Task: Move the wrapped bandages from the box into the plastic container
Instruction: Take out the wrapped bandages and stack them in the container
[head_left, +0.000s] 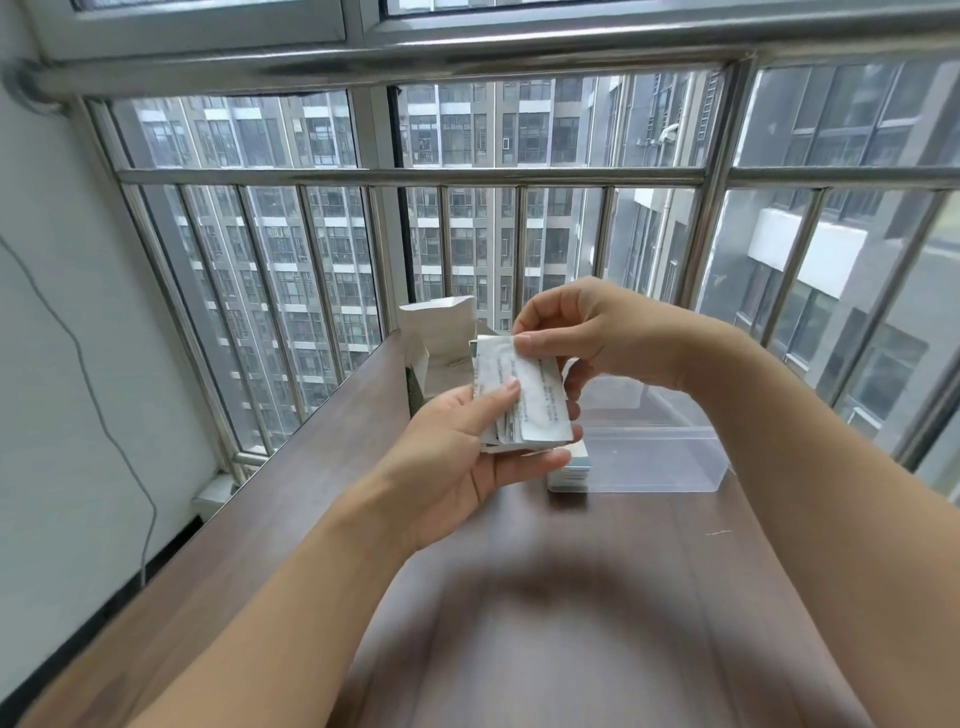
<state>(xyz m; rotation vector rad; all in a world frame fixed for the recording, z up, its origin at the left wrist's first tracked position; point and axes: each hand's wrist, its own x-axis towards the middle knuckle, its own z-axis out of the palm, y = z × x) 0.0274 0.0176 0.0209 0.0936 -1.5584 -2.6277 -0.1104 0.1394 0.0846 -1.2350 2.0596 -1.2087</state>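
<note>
The dark wood counter (322, 499) runs along a window fitted with a steel railing (415, 176); tower blocks stand beyond the glass. On the counter, at about 2 o'clock from the hands, sits the clear plastic container (660, 457), lid off. One small carton (569, 475) rests inside at its near left corner; no loose wrapped bandages can be made out in it. At 11 o'clock from the hands stands the white box (441, 353), its top flap raised and its opening exposed. The stack of wrapped bandages (524, 405) is out of the box and held in the air between box and container, above the counter. Judged from this, removal from the box is done for this stack, and the transfer into the container is not yet done; whether more bandages are left inside the box cannot be told. The left hand (462, 457) cradles the stack from below, fingers curled under it and thumb pressed on the front wrapper. The right hand (587, 332) pinches the top edge of the front wrapper between thumb and forefinger, the other fingers curled behind the stack.
</note>
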